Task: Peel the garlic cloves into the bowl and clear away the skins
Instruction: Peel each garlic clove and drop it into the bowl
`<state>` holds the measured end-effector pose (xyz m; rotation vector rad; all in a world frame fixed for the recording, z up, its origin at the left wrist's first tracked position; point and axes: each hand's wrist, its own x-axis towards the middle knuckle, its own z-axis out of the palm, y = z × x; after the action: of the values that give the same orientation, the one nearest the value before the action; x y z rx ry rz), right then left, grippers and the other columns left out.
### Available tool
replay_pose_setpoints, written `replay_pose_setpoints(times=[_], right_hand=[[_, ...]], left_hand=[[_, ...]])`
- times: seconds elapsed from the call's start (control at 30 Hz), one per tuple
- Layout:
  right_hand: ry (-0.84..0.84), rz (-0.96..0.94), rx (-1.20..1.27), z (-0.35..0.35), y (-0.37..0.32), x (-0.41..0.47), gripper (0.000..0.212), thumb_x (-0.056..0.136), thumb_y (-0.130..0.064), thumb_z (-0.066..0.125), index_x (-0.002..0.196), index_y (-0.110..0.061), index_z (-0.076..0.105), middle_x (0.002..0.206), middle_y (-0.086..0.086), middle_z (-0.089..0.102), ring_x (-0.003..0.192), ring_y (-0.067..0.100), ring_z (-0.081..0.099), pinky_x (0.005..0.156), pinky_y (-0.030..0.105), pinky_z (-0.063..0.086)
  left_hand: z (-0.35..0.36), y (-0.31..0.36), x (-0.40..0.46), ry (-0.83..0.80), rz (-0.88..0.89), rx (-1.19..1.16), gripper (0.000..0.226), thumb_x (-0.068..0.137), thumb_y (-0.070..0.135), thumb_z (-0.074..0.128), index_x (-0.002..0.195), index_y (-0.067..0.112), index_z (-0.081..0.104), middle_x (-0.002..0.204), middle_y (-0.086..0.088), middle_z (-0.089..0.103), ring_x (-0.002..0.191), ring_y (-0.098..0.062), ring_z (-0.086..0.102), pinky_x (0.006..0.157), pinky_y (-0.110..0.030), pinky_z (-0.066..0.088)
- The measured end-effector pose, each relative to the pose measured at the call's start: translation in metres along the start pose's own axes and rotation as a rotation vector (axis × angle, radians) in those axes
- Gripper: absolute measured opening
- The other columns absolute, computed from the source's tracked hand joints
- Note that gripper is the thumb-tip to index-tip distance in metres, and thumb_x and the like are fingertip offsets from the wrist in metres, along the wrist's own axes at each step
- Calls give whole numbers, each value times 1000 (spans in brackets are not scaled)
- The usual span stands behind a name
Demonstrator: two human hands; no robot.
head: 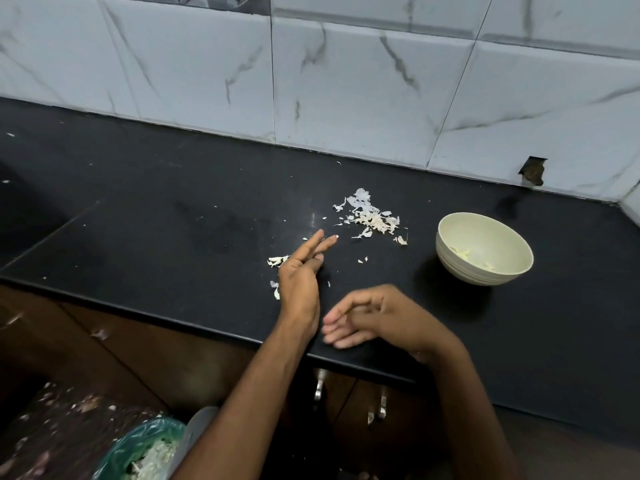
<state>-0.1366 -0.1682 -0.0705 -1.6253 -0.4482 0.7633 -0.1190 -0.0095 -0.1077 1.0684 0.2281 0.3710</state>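
Near the counter [173,216] edge, both hands [301,275] beside skins [372,218].

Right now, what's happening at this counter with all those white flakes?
A person is clearing garlic skins off the black counter. The left hand, fingers straight, rests among the scattered scraps, and the right hand hangs cupped at the counter's edge, holding nothing. The main pile of skins lies uncollected beside the bowl of peeled garlic. A bag-lined bin below holds skins.
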Motion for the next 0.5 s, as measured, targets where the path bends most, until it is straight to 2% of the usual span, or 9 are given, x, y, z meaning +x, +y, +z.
replay_pose_setpoints(times=[0.03,0.1,0.17,0.23,0.3,0.4,0.5], right_hand=[[-65,34,11,0,2,7,20,101,8,54,110,7,72,106,27,76,105,34,75,93,38,62],[11,32,99,-8,4,28,23,101,8,52,117,8,69,111,28,74,109,35,73,100,42,59],[247,-71,158,-23,3,55,24,100,7,56,120,4,68,119,26,72,113,31,72,104,43,56],[509,-207,79,-39,-2,75,27,99,7,59,123,-2,69,125,19,72,115,22,70,106,38,54],[675,-322,57,-51,-9,84,29,99,5,61,124,-6,70,124,9,74,117,19,70,104,33,54],[626,-409,261,-50,-12,79,23,100,0,63,122,-6,70,121,15,74,106,27,74,87,37,63],[499,-402,113,-36,-2,78,27,94,-7,74,121,-7,72,112,15,75,91,20,73,69,32,62]], left_hand=[[-1,3,0,16,-17,-74,47,97,-13,39,129,9,66,118,-7,77,125,-15,63,112,-28,40],[-2,7,-1,40,-41,-207,46,98,-6,35,132,4,63,120,-12,76,131,-16,61,116,-29,38],[-3,11,-2,53,-57,-300,45,101,3,32,137,3,58,124,-14,74,135,-17,58,121,-32,35],[-3,13,-3,57,-71,-344,44,104,8,32,140,3,55,125,-16,73,134,-18,59,121,-34,34],[-2,13,-5,63,-82,-350,41,107,12,32,141,3,54,122,-19,74,132,-20,61,121,-36,34],[1,13,-3,61,-98,-332,38,108,19,36,137,3,55,115,-25,74,130,-23,62,121,-38,34],[2,12,-1,56,-121,-326,37,110,26,39,134,3,55,110,-25,75,130,-25,62,122,-40,33]])
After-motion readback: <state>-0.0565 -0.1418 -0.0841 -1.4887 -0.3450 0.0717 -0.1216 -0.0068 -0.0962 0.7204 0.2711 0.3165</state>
